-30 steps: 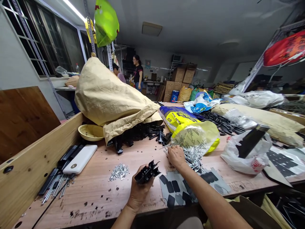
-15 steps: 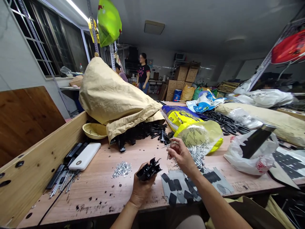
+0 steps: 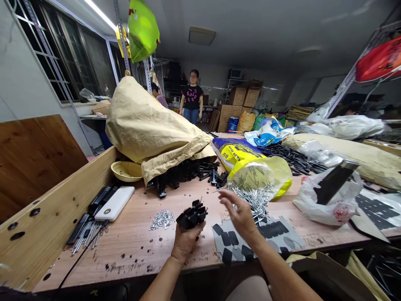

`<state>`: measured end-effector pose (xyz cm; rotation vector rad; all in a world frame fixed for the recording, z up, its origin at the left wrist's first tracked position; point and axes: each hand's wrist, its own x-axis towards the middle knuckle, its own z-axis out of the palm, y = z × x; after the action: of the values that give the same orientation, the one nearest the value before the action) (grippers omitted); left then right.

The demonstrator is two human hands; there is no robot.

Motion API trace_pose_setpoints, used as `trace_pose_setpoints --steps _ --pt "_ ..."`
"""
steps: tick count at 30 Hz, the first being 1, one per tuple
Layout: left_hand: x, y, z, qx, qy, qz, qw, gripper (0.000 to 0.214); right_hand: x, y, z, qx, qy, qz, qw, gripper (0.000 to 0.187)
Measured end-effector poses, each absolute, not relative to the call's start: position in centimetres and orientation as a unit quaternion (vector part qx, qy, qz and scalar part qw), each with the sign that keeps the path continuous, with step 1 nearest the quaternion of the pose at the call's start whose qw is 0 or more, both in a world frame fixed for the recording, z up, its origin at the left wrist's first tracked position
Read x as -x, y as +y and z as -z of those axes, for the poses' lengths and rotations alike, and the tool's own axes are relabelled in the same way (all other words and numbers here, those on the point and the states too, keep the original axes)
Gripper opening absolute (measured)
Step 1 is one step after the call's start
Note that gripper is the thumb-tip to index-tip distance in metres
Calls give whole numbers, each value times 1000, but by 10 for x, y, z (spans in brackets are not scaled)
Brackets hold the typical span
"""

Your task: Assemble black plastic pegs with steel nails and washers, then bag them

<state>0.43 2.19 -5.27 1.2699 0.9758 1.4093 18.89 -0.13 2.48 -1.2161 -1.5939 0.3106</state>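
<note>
Fingers of the left hand (image 3: 185, 242) clamp the black plastic part (image 3: 191, 215) from below; its body rises above them, metal pins projecting from the top. Right hand (image 3: 240, 212): thumb and fingers apart, curved toward the part without touching it, just beside the pin pile (image 3: 258, 205) near the yellow bag (image 3: 278, 175).

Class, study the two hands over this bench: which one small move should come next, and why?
Probably bring the right hand to the black parts and press the thin metal ends further in. Two such ends stick out of the parts, the left hand is gripping them from below, and the right hand is open nearby, apparently holding nothing.
</note>
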Motion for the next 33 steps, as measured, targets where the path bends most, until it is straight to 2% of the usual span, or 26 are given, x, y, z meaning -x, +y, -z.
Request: trace_pose_setpoints --steps 2,5,7,14,17,21,23,25,27,29,33 --pt "-2 22 50 -515 397 -555 519 38 -210 10 -21 591 -646 -96 474 30" --pt "1 21 46 -490 397 -547 550 35 -232 29 -8 697 -665 -16 269 24" --pt "1 20 45 -485 398 -549 552 34 -236 41 2 720 -670 13 180 19" --pt "3 18 46 -527 403 -543 515 28 -222 73 19 741 -658 34 127 13" --pt "4 17 45 -546 394 -546 499 23 -220 79 17 735 -661 21 147 7" --pt "0 18 45 -529 391 -571 491 31 -215 69 -6 722 -655 0 225 18" --pt "-3 19 46 -513 398 -582 490 37 -204 54 -25 672 -656 -54 340 22" --pt "-5 19 47 -502 405 -577 501 45 -187 36 -45 558 -648 -162 493 21" --pt "-7 19 48 -494 405 -569 518 53 -167 19 -61 433 -629 -254 594 25" --pt "-9 18 48 -488 396 -572 526 58 -150 8 -70 381 -640 -273 609 25" --pt "-10 15 47 -483 381 -584 530 53 -130 0 -66 382 -709 -195 560 16"
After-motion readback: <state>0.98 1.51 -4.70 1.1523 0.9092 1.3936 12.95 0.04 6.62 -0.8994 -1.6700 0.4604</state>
